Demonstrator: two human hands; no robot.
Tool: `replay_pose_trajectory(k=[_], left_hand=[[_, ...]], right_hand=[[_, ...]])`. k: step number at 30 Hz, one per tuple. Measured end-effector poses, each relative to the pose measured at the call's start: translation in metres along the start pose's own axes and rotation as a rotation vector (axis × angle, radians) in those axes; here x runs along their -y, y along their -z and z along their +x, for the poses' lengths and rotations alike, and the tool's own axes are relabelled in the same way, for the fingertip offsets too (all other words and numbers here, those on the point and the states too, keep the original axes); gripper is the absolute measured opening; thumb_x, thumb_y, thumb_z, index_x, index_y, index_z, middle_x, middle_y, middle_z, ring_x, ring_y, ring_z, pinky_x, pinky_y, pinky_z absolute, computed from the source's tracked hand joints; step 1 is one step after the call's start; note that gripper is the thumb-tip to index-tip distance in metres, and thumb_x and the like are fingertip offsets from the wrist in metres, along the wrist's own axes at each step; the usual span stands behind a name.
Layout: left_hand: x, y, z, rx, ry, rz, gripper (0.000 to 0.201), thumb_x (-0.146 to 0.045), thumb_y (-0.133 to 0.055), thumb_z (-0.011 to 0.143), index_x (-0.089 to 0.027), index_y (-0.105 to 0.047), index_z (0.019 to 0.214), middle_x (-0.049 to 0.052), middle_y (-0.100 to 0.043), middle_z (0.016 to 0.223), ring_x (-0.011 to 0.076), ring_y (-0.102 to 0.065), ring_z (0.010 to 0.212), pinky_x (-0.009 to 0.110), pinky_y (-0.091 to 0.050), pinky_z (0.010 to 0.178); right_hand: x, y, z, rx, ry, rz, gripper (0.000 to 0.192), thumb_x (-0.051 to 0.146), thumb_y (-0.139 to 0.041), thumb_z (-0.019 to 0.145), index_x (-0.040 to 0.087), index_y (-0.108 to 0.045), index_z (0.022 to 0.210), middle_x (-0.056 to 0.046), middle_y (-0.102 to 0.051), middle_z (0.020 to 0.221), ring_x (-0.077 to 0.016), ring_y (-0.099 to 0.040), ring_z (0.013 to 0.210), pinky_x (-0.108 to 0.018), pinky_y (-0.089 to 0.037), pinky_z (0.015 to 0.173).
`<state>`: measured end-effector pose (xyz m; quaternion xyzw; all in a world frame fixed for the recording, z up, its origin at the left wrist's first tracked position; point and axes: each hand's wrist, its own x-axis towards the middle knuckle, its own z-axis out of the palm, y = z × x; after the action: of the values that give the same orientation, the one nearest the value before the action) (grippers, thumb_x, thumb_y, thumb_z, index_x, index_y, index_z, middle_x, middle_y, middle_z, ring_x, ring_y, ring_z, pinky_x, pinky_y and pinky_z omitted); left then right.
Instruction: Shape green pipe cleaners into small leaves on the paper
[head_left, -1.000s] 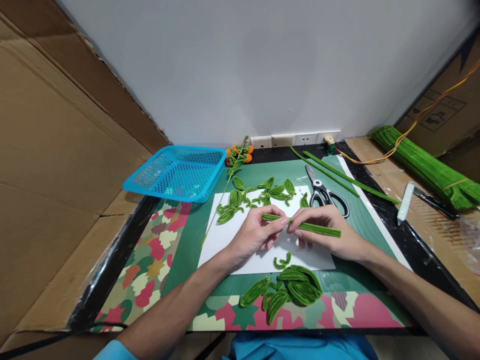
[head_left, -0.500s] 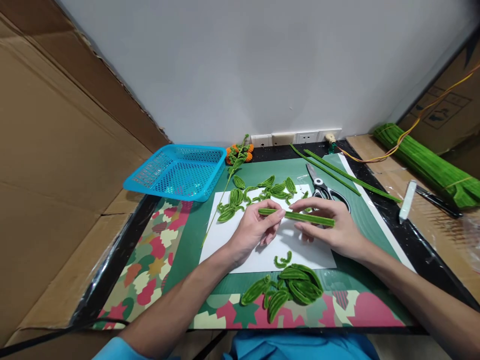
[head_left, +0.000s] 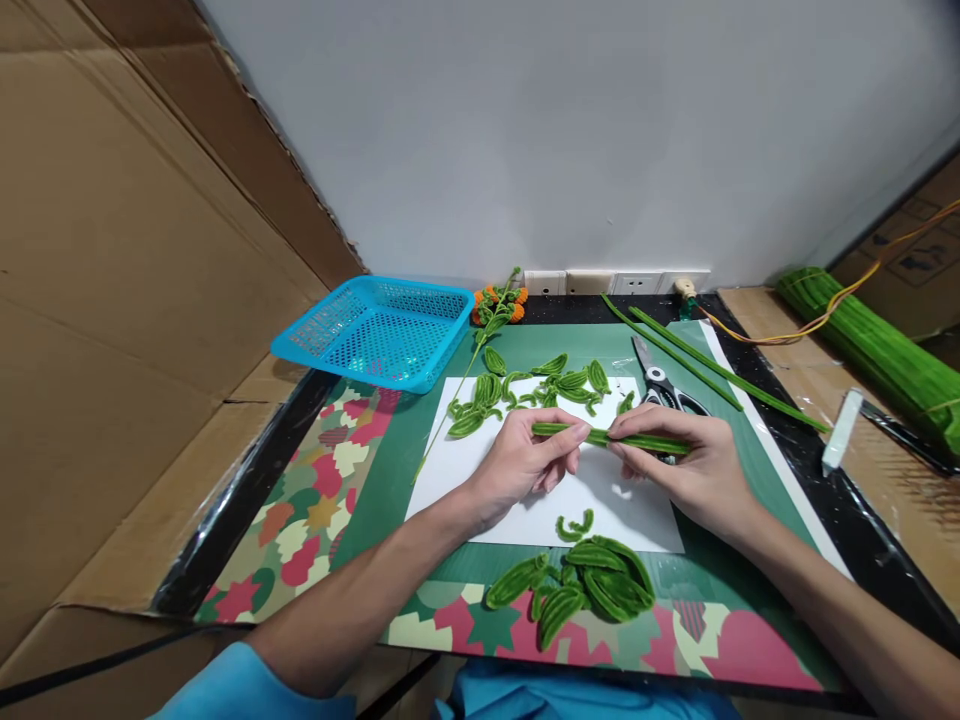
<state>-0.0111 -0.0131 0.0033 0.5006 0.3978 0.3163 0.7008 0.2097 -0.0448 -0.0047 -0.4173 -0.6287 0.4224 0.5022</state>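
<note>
A blue basket [head_left: 382, 330] sits well left of and beyond the grip. Scissors [head_left: 660, 385] lie just beyond it to the right, with long green stems [head_left: 697, 365] farther right. Folded green leaves [head_left: 592, 585] are piled nearer than the grip, on a patterned mat [head_left: 300, 530].

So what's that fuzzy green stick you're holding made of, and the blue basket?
The green stick, pinched between the left hand and right hand, looks like a chenille pipe cleaner: a fuzzy, matte pile, probably around wire, since the pieces nearby hold their bends. The blue basket looks like moulded plastic: smooth, slightly shiny, with a grid of holes.
</note>
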Motion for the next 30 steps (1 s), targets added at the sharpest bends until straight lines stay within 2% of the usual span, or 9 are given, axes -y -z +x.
replay_pose_trajectory(k=[7,12,14,21,25,30], left_hand=[[-0.0033,-0.0003,-0.0007,-0.004,0.016,-0.024,0.033,-0.046,-0.080,0.089,-0.015,-0.069,0.091,-0.003,-0.066,0.064,0.0030,-0.048,0.042,0.014,-0.032,0.038],[-0.0035,-0.0001,-0.0005,0.015,0.025,-0.012,0.035,-0.047,-0.082,0.087,-0.015,-0.070,0.092,-0.002,-0.067,0.062,0.0038,-0.049,0.041,0.014,-0.034,0.038],[-0.0024,0.0000,-0.0003,0.019,0.026,-0.006,0.035,-0.048,-0.082,0.087,-0.015,-0.070,0.093,-0.002,-0.067,0.062,0.0038,-0.049,0.040,0.014,-0.033,0.037],[-0.0012,-0.0011,-0.0002,0.016,0.026,-0.025,0.035,-0.049,-0.080,0.089,-0.016,-0.068,0.093,-0.003,-0.067,0.066,0.0037,-0.050,0.040,0.014,-0.035,0.035],[-0.0014,-0.0016,-0.0002,0.018,0.010,-0.013,0.033,-0.047,-0.079,0.089,-0.016,-0.067,0.092,-0.003,-0.067,0.069,0.0044,-0.052,0.040,0.014,-0.037,0.033],[0.0014,-0.0026,-0.0001,-0.005,-0.035,0.039,0.034,-0.048,-0.077,0.091,-0.016,-0.066,0.091,-0.002,-0.068,0.071,0.0046,-0.052,0.039,0.015,-0.035,0.032]], right_hand=[[-0.0040,0.0031,-0.0009,-0.037,0.067,-0.123,0.008,0.027,-0.076,0.094,0.022,-0.080,0.099,-0.006,-0.077,0.096,-0.0147,-0.070,0.057,-0.030,-0.064,0.055],[-0.0025,0.0042,-0.0012,-0.068,0.122,-0.138,0.006,0.026,-0.077,0.091,0.024,-0.083,0.093,-0.008,-0.082,0.095,-0.0242,-0.077,0.081,-0.034,-0.068,0.061],[-0.0006,0.0040,-0.0005,-0.083,0.131,-0.140,0.006,0.025,-0.079,0.089,0.025,-0.084,0.090,-0.007,-0.083,0.092,-0.0257,-0.078,0.084,-0.035,-0.069,0.065],[0.0009,0.0024,0.0018,-0.079,0.112,-0.107,0.005,0.023,-0.082,0.085,0.023,-0.085,0.089,-0.006,-0.083,0.087,-0.0217,-0.078,0.073,-0.030,-0.066,0.061],[0.0021,0.0010,0.0010,-0.083,0.055,-0.118,0.005,0.027,-0.082,0.087,0.022,-0.084,0.089,-0.005,-0.081,0.082,-0.0184,-0.072,0.062,-0.027,-0.058,0.051],[0.0008,-0.0027,-0.0011,-0.105,0.099,-0.284,0.015,0.030,-0.077,0.093,0.021,-0.082,0.083,-0.006,-0.081,0.080,-0.0160,-0.065,0.054,-0.028,-0.049,0.047]])
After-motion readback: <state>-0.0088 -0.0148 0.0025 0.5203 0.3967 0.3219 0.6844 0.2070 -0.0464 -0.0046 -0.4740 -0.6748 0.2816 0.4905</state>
